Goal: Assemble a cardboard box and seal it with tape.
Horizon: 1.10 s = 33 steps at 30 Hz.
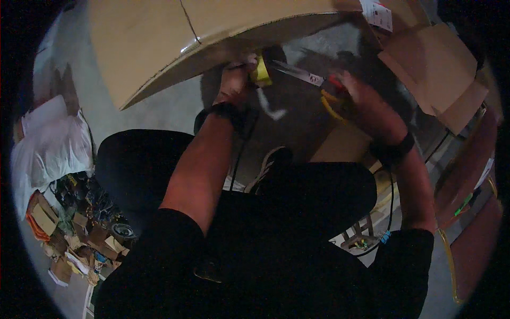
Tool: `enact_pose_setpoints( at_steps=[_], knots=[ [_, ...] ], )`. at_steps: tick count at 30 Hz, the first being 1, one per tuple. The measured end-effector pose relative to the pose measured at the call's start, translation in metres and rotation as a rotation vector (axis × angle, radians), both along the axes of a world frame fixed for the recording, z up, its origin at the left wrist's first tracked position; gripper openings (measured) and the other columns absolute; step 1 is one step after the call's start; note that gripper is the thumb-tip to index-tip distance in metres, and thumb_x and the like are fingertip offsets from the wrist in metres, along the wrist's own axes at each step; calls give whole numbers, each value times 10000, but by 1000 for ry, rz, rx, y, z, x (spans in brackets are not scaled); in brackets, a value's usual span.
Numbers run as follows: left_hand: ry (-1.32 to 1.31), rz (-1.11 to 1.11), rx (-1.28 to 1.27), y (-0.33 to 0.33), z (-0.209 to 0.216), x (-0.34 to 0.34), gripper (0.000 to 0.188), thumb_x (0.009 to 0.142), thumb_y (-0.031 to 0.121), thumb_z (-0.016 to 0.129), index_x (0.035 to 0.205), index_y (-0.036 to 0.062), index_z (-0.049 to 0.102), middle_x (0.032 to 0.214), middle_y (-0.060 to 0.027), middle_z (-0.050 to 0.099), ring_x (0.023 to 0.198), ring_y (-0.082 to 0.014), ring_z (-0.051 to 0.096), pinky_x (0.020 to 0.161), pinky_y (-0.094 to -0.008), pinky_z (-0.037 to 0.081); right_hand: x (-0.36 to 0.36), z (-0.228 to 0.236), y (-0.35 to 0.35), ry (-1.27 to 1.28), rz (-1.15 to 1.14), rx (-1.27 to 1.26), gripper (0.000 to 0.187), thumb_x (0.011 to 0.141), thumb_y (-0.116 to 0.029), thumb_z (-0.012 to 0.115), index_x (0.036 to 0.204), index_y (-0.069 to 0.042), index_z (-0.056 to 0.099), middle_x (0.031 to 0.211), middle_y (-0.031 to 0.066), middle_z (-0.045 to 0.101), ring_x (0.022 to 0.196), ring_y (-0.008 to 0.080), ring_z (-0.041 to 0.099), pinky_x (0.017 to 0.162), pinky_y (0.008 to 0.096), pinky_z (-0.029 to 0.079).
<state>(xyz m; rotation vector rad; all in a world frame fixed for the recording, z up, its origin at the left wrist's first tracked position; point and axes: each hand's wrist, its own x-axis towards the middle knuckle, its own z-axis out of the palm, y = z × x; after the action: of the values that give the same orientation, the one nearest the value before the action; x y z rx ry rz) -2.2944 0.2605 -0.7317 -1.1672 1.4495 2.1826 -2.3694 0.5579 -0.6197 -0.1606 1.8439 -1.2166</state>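
Note:
A flattened brown cardboard box (223, 21) curves across the top of the view. Just under its lower edge, my left hand (235, 82) is closed around a yellow roll of tape (261, 73); some of its fingers are hidden in the shade. To the right, my right hand (350, 90) grips a pair of scissors (308, 76) with red and orange handles. The blades point left toward the tape roll, a small distance apart from it. A pale streak shows below the roll; I cannot tell what it is.
An opened cardboard box (430, 69) lies at the upper right. At the left are a white plastic bag (56, 143) and a heap of cardboard scraps (98, 239) and wires. Brown panels (473, 239) stand at the far right. My knees and a shoe (271, 165) are below my hands.

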Motion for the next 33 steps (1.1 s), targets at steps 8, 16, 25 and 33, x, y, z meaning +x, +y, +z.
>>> enact_pose_setpoints(
  at_steps=[8, 16, 25, 33],
  knots=[
    [64, 52, -206, 12, -1, 10, 204, 851, 196, 758, 966, 51, 672, 840, -40, 648, 674, -167, 603, 607, -347, 528, -35, -15, -18, 829, 494, 25, 582, 749, -244, 778, 1213, 10, 537, 1081, 228, 643, 1015, 400, 614, 872, 413, 501],
    [15, -14, -225, 13, 0, 9, 215, 850, 238, 766, 932, 59, 680, 837, -49, 653, 677, -137, 597, 570, -307, 495, -59, -46, -40, 643, 632, 60, 711, 680, -240, 761, 1320, -47, 519, 1167, 206, 612, 1096, 370, 599, 934, 426, 481],
    [117, -9, -133, 12, -11, 12, 160, 847, 183, 749, 947, 62, 717, 836, 0, 676, 679, -112, 601, 555, -276, 462, -69, -62, -66, 475, 713, 174, 699, 663, -246, 744, 1318, -106, 544, 1232, 193, 593, 1142, 375, 579, 981, 431, 475],
    [113, -51, -258, 17, -16, 14, 148, 822, 130, 756, 945, 61, 713, 821, -21, 678, 665, -120, 610, 463, -281, 449, -66, -89, -63, 666, 669, 12, 588, 720, -182, 723, 1287, -144, 571, 1065, 159, 689, 987, 359, 665, 854, 443, 533]
  ],
)
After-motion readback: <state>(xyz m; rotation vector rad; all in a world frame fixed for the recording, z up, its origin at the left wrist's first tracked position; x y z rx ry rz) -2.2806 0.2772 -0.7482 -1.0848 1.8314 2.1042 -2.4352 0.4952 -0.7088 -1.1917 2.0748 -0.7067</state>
